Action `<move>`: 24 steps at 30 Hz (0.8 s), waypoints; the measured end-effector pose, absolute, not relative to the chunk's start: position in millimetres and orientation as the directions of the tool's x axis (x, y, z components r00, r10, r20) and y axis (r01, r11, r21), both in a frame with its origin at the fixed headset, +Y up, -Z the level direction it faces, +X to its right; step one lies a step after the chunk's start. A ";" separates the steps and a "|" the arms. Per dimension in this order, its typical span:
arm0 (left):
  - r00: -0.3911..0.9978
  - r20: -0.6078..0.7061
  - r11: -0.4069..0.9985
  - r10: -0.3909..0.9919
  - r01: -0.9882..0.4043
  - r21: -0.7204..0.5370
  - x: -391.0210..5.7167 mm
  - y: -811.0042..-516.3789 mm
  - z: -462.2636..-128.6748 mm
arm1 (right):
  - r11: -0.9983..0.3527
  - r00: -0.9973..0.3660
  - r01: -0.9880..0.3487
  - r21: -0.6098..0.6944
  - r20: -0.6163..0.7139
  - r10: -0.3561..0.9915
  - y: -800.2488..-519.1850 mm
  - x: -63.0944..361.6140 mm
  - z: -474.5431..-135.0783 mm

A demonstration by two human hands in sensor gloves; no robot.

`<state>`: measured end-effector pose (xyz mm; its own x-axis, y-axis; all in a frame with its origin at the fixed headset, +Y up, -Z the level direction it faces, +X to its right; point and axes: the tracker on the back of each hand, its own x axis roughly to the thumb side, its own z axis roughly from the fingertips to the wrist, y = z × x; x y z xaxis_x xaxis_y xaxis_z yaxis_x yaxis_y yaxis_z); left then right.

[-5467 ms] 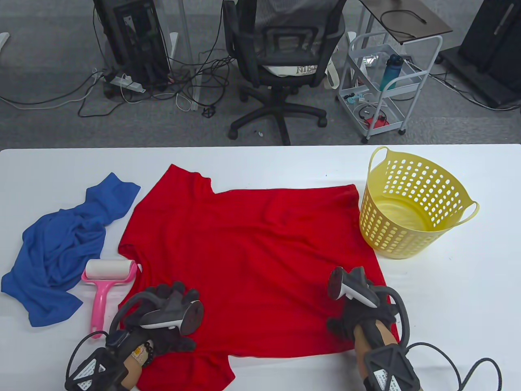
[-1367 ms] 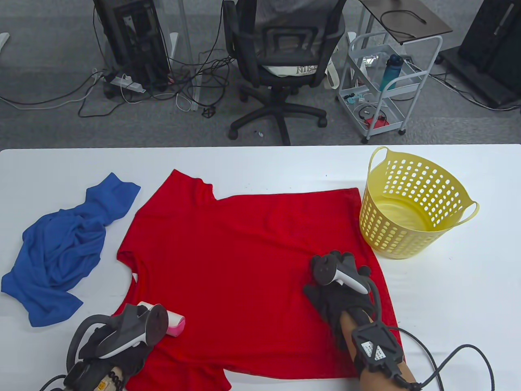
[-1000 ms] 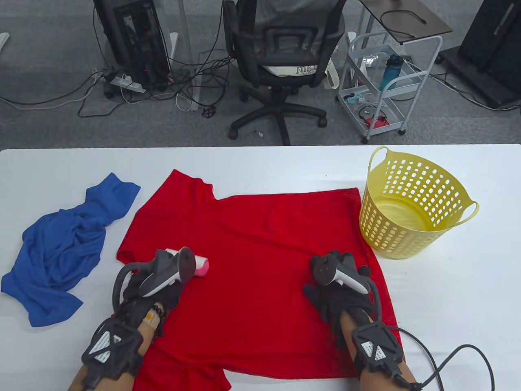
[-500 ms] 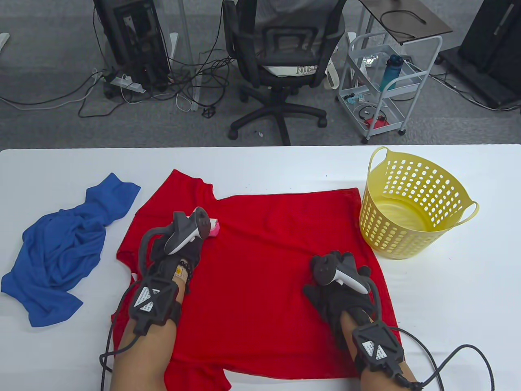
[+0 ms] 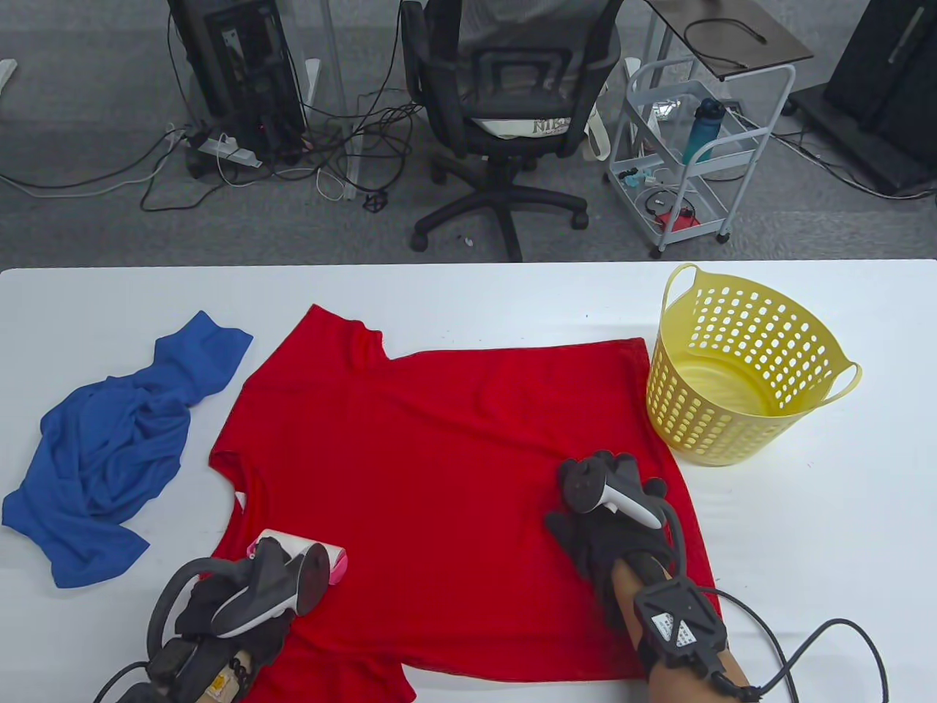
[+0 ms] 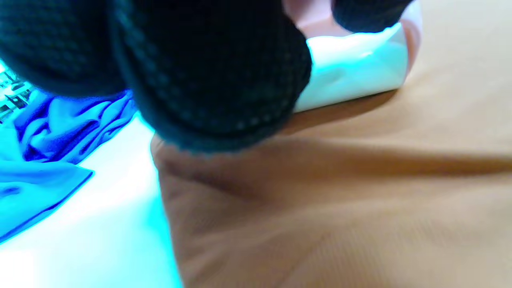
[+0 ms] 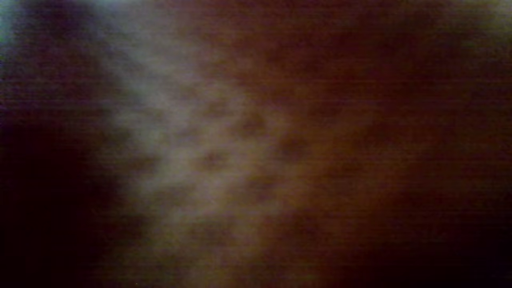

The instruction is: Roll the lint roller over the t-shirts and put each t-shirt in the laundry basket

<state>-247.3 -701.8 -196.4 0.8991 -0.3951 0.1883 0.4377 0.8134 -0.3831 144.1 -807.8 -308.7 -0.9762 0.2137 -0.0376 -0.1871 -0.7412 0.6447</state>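
Note:
A red t-shirt (image 5: 439,469) lies spread flat across the middle of the white table (image 5: 468,293). My left hand (image 5: 234,615) grips the pink lint roller (image 5: 304,553) by its handle, with the white roll resting on the shirt's near left part. In the left wrist view the roll (image 6: 356,68) shows past my gloved fingers (image 6: 216,80), lying on the shirt (image 6: 340,200). My right hand (image 5: 611,512) lies flat on the shirt's near right part, pressing it down. A crumpled blue t-shirt (image 5: 110,454) sits at the left. The yellow laundry basket (image 5: 747,366) stands at the right.
Beyond the table's far edge are an office chair (image 5: 505,110), a white wire cart (image 5: 695,146) and cables on the floor. A glove cable (image 5: 827,644) trails off the near right. The right wrist view is dark and blurred.
My left hand took up the lint roller, ran it up the shirt towards the far sleeve, then drew it back to the near left. The right hand has stayed pressed on the shirt.

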 end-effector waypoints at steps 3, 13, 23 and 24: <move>0.903 0.179 0.819 -0.391 0.430 -0.380 -248.4 -698.0 -198.1 | -0.741 -0.976 -0.187 0.645 -0.038 0.214 -807.7 144.2 -308.8; 0.933 0.277 0.940 -0.231 0.288 -0.185 -173.5 -663.0 -217.4 | -0.742 -0.976 -0.186 0.644 -0.038 0.212 -807.7 144.1 -309.0; 0.881 0.291 0.894 -0.374 0.426 -0.140 -77.6 -711.0 -272.6 | -0.743 -0.977 -0.185 0.643 -0.039 0.210 -807.8 144.1 -308.7; 0.863 0.288 0.887 -0.414 0.454 -0.085 -71.0 -713.7 -279.3 | -0.744 -0.977 -0.185 0.642 -0.040 0.208 -807.8 143.9 -308.6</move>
<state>-71.0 -713.7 -279.3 0.8635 -0.4140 0.2881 0.4538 0.8870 -0.0854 143.9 -807.8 -308.6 -0.9773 0.2084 -0.0395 -0.1846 -0.7439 0.6423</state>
